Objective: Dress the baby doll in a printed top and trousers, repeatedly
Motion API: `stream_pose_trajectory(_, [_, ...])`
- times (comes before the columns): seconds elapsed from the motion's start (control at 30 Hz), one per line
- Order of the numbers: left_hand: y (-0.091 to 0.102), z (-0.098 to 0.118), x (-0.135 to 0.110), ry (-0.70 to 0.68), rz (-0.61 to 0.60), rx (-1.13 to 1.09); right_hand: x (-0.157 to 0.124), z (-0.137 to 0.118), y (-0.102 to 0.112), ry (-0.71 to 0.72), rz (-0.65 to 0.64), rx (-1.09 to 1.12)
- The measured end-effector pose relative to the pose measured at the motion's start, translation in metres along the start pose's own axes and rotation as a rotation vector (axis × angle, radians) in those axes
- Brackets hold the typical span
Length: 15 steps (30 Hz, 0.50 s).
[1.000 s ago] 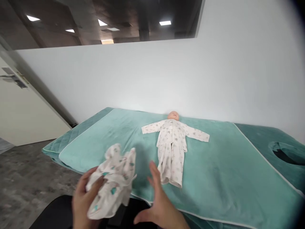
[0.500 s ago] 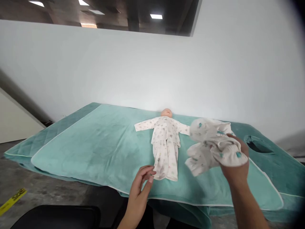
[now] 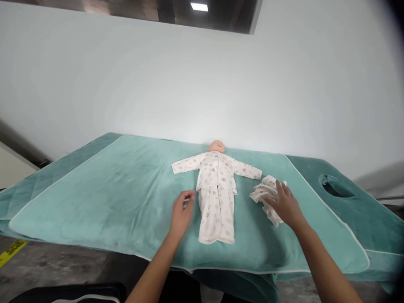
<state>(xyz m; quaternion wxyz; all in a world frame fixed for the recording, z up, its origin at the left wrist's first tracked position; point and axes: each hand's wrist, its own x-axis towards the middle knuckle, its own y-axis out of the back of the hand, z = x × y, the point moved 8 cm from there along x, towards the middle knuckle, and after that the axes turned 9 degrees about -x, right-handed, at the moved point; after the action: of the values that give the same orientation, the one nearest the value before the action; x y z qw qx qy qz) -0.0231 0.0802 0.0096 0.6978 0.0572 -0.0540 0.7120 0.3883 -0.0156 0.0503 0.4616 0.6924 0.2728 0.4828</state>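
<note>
The cloth (image 3: 267, 191), right of centre, looks light and soft, best pinched by a fold; the right hand (image 3: 285, 205) spreads released fingers over it. Mid-frame, the left hand (image 3: 182, 213), loosely curled, empty, nears the doll (image 3: 217, 174).

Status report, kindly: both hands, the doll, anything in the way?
Left hand empty, half curled. Right hand spread over crumpled cloth. Doll face-up, sleeves outspread. Cloth beside one sleeve, not covering the doll.

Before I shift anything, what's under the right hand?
A crumpled white cloth lies under the right hand, on the green cover. The hand hides part of it; anything beneath the cloth cannot be seen.
</note>
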Motion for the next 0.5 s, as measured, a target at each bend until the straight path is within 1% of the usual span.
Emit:
stream_pose_trajectory(0.03, [-0.008,-0.002,0.021,-0.027,-0.026,0.027,0.001,-0.019,0.008,0.017,-0.006,0.116])
stream_pose_trajectory(0.1, [-0.034,-0.002,0.062,-0.110,-0.103,0.099,0.009,-0.065,0.015,0.038,-0.053,0.341])
stream_pose_trajectory(0.17, [-0.067,0.005,0.102,-0.217,-0.179,0.206,0.025,-0.117,0.012,0.067,-0.125,0.539])
stream_pose_trajectory(0.23, [-0.100,0.013,0.138,-0.300,-0.228,0.309,0.053,-0.163,0.003,0.084,-0.144,0.666])
stream_pose_trajectory(0.3, [-0.126,0.018,0.171,-0.328,-0.229,0.383,0.090,-0.200,-0.016,0.084,-0.166,0.697])
stream_pose_trajectory(0.37, [-0.143,0.015,0.197,-0.287,-0.219,0.417,0.126,-0.223,-0.045,0.050,-0.211,0.612])
stream_pose_trajectory(0.43, [-0.152,0.006,0.213,-0.229,-0.236,0.416,0.153,-0.232,-0.081,0.013,-0.291,0.463])
stream_pose_trajectory(0.5, [-0.155,-0.003,0.220,-0.204,-0.264,0.394,0.170,-0.231,-0.111,-0.008,-0.347,0.366])
